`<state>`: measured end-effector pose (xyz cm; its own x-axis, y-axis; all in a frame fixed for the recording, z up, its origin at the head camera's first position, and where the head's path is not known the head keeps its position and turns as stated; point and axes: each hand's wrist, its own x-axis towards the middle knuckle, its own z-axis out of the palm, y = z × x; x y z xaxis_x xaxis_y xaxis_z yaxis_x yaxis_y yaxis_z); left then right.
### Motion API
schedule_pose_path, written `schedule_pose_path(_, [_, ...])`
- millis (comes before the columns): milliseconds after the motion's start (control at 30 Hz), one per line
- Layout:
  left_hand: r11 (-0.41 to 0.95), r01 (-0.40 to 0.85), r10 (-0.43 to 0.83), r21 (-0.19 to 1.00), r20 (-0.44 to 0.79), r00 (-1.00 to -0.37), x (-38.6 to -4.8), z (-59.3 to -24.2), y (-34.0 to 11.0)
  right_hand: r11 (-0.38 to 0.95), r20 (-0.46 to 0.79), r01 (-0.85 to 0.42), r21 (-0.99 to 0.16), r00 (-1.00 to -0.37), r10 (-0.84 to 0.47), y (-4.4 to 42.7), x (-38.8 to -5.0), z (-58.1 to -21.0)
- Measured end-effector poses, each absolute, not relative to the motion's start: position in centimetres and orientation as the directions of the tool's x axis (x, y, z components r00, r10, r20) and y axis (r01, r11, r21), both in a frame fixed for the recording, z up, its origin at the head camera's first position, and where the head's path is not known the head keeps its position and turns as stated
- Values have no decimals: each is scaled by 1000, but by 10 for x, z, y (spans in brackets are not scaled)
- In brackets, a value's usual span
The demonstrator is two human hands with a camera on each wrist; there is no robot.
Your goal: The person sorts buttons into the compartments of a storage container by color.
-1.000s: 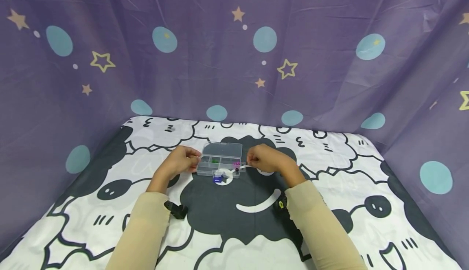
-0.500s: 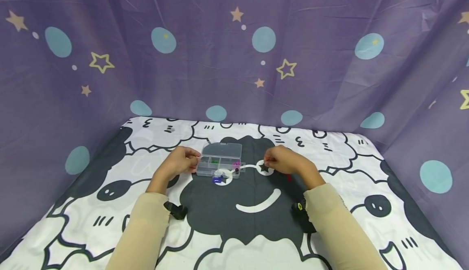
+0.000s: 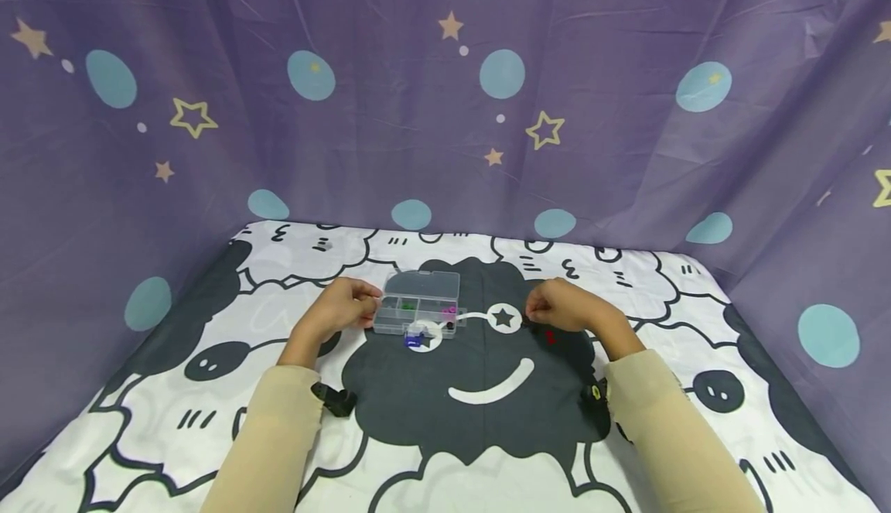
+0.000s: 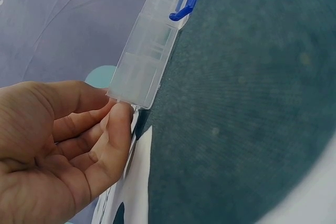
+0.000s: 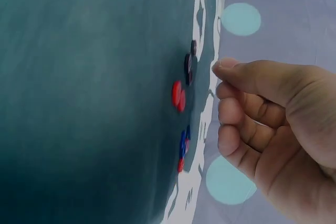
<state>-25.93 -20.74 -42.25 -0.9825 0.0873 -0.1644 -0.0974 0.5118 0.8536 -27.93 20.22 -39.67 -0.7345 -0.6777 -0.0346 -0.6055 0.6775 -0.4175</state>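
A clear plastic compartment box (image 3: 431, 308) with its lid raised stands on the cloth. My left hand (image 3: 343, 306) grips its left end between thumb and fingers, close up in the left wrist view, where the hand (image 4: 79, 135) meets the box wall (image 4: 139, 72). Green pieces (image 3: 408, 306) lie in one compartment, pink ones (image 3: 449, 310) in another. My right hand (image 3: 560, 304) hovers to the right, fingers loosely bent, nothing visible between them. Near it in the right wrist view lie small flat round pieces like buttons: red (image 5: 177, 94), black (image 5: 188, 65) and blue (image 5: 183, 142).
A blue latch (image 3: 418, 340) sticks out at the box's front. The sheep-patterned cloth (image 3: 480, 420) covers the table, and a purple curtain (image 3: 390, 165) hangs behind it. Red pieces (image 3: 551, 337) lie below the right hand.
My right hand has moved away from the box's right side, past the white star circle, to the right, uncovering the red pieces. My left hand has stayed on the box.
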Motion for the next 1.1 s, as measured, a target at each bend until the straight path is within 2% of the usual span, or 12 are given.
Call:
schedule_pose_path(467, [517, -91, 88, 851, -159, -983, -259, -425, -208, 693, -95, -601, -398, -724, -683, 212, -284, -407])
schedule_pose_path(767, [522, -86, 93, 849, -157, -983, -259, -422, -209, 711, -122, -613, -345, -722, -682, 211, -285, -406])
schedule_pose_path(1100, [517, -89, 92, 852, -158, -983, -259, -422, -209, 691, -143, -617, -376, -699, -701, 213, -285, -408])
